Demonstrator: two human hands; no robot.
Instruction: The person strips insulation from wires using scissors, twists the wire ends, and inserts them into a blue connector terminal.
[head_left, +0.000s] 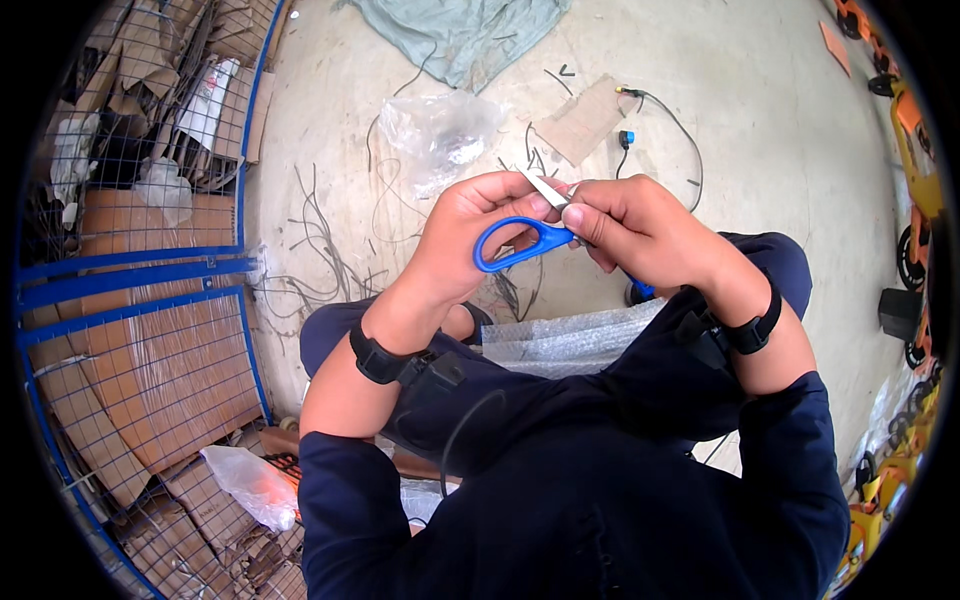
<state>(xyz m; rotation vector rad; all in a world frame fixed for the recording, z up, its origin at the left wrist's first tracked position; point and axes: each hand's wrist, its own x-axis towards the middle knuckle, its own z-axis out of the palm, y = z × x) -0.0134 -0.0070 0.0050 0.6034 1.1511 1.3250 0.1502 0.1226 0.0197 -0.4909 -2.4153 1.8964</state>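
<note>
Far left, a blue wire-mesh cage (pixel 140 290) stands packed with flattened brown cardboard (pixel 160 370), a crumpled clear plastic bag (pixel 250 485) lying at its foot. Moving in: loose grey wires (pixel 320 240) trail across the concrete floor (pixel 780 130), and a clear plastic wrapper (pixel 440 130) lies beyond them. Now the hands, raised together over the lap. The left hand (pixel 470 235) has its fingers curled through the loop of the blue-handled scissors (pixel 525 240), closed firmly on the handle, apparently to steady them; the silver blades poke up between both hands. The right hand (pixel 640 225) pinches thumb and forefinger tight at the blades' base, on something too small to make out. A sheet of bubble wrap (pixel 570 335) rests across the knees, close under the work. Further right, a black cable with a blue plug (pixel 626 138) lies beside a cardboard scrap (pixel 585 120).
</note>
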